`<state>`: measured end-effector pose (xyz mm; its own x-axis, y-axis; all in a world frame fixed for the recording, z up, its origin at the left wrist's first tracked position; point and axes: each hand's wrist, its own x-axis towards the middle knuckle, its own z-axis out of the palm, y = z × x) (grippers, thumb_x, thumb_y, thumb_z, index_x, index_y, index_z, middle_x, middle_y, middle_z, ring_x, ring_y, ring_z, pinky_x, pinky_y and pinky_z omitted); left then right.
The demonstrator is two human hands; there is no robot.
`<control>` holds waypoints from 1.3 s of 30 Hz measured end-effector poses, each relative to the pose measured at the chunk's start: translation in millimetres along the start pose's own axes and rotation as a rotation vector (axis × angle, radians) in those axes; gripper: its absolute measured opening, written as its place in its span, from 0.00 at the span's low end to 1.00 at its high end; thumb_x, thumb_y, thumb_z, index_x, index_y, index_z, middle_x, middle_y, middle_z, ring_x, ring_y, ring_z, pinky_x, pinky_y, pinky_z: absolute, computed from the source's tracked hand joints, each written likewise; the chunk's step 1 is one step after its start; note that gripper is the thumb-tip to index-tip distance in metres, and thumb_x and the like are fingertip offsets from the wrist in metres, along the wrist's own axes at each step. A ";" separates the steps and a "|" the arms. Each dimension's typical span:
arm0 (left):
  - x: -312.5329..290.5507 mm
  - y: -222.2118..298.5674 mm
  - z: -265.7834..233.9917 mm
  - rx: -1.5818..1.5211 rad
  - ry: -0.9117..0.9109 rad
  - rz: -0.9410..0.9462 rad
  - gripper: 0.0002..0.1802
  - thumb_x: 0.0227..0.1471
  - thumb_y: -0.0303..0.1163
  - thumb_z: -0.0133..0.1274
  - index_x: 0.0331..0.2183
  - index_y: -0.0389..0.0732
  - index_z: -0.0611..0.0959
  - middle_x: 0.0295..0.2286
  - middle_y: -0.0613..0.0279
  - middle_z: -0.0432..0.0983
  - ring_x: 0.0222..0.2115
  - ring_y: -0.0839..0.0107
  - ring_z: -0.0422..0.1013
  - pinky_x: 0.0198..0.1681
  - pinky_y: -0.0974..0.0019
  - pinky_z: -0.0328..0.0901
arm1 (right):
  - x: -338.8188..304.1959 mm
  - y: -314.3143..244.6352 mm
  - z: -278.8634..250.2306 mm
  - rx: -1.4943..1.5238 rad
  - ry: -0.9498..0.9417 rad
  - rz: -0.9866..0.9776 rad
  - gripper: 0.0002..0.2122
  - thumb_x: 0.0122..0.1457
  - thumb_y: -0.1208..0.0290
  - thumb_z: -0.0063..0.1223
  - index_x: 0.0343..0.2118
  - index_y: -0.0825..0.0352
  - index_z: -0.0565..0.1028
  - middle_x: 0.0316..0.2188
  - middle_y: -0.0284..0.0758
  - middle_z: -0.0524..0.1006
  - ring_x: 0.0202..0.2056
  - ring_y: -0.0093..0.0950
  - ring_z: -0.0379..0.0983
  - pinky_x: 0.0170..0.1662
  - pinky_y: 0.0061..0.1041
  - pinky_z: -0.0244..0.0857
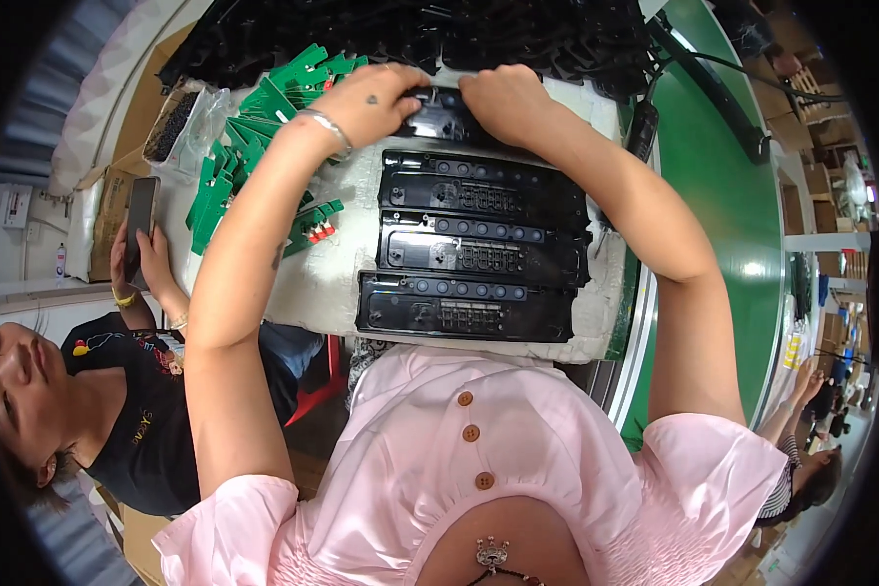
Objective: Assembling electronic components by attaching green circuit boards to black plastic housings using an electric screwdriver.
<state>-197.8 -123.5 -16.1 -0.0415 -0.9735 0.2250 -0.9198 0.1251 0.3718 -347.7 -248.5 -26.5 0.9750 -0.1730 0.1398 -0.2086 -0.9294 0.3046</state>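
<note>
Both of my hands are at a black plastic panel (pixel 443 119) at the far end of the row. My left hand (pixel 369 101) curls its fingers over the panel's left end. At the other end my right hand (pixel 513 104) is closed, its fingertips partly hidden behind the knuckles. Nearer to me lie three similar black panels, the far one (pixel 488 186), the middle one (pixel 483 244) and the near one (pixel 467 305), each with a row of round buttons. Green circuit boards (pixel 226 181) are heaped left of them, partly behind my left forearm.
A large pile of black plastic parts (pixel 410 39) fills the back of the white work surface (pixel 307 283). An open box of small black pieces (pixel 178 119) stands at left. A seated person holds a phone (pixel 142 220) there. A green conveyor belt (pixel 717 293) runs along the right.
</note>
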 end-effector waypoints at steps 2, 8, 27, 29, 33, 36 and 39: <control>-1.6 -4.9 17.4 0.013 -0.074 -0.025 0.15 0.44 0.30 0.46 0.37 0.37 0.74 0.35 0.52 0.70 0.39 0.57 0.65 0.43 0.64 0.59 | -11.5 1.4 -6.0 0.135 -0.277 0.080 0.06 0.46 0.74 0.43 0.26 0.67 0.72 0.28 0.39 0.74 0.32 0.35 0.72 0.33 0.30 0.66; -5.6 -2.0 22.9 -0.053 -0.177 -0.093 0.18 0.44 0.27 0.47 0.41 0.38 0.70 0.40 0.52 0.65 0.40 0.57 0.64 0.44 0.64 0.59 | -74.8 39.6 11.5 0.523 0.261 0.300 0.10 0.49 0.74 0.43 0.34 0.71 0.69 0.33 0.46 0.71 0.38 0.41 0.66 0.41 0.30 0.61; -153.2 115.0 55.1 -0.420 0.381 -0.450 0.26 0.46 0.29 0.46 0.48 0.35 0.61 0.49 0.43 0.52 0.50 0.50 0.52 0.52 0.62 0.49 | -145.9 -52.3 -35.8 0.916 0.408 0.605 0.15 0.53 0.74 0.42 0.45 0.69 0.64 0.46 0.39 0.63 0.50 0.32 0.56 0.53 0.26 0.45; -155.2 112.5 55.6 -0.466 0.441 -0.469 0.25 0.45 0.28 0.46 0.47 0.34 0.62 0.48 0.43 0.55 0.49 0.51 0.54 0.51 0.63 0.50 | -126.0 -62.0 -52.6 0.933 0.411 0.500 0.14 0.52 0.77 0.44 0.42 0.69 0.66 0.43 0.38 0.67 0.47 0.32 0.61 0.51 0.26 0.50; -177.6 106.1 40.0 -0.505 0.493 -0.472 0.20 0.47 0.28 0.46 0.44 0.33 0.65 0.44 0.49 0.61 0.46 0.59 0.60 0.49 0.66 0.53 | -68.0 -95.1 -83.1 0.733 0.457 -0.027 0.11 0.44 0.80 0.50 0.33 0.68 0.71 0.33 0.37 0.71 0.39 0.34 0.66 0.42 0.28 0.59; -197.5 102.6 49.9 -1.350 0.689 -0.696 0.11 0.50 0.27 0.44 0.38 0.36 0.69 0.34 0.65 0.67 0.36 0.79 0.64 0.40 0.74 0.60 | -22.6 -133.2 -69.2 0.688 0.497 -0.250 0.15 0.39 0.78 0.53 0.34 0.67 0.71 0.32 0.36 0.70 0.38 0.35 0.64 0.41 0.31 0.58; -209.4 105.2 49.3 -1.563 0.661 -0.782 0.09 0.49 0.26 0.44 0.36 0.37 0.70 0.33 0.65 0.67 0.35 0.79 0.65 0.37 0.75 0.61 | 12.5 -158.5 -56.5 0.651 0.481 -0.315 0.17 0.37 0.75 0.54 0.35 0.69 0.70 0.36 0.37 0.68 0.41 0.35 0.62 0.43 0.32 0.57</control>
<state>-305.1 84.1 -68.4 0.6497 -0.7156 -0.2567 0.5072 0.1564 0.8475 -306.9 -84.9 -19.7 0.8107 0.1437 0.5675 0.2942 -0.9381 -0.1827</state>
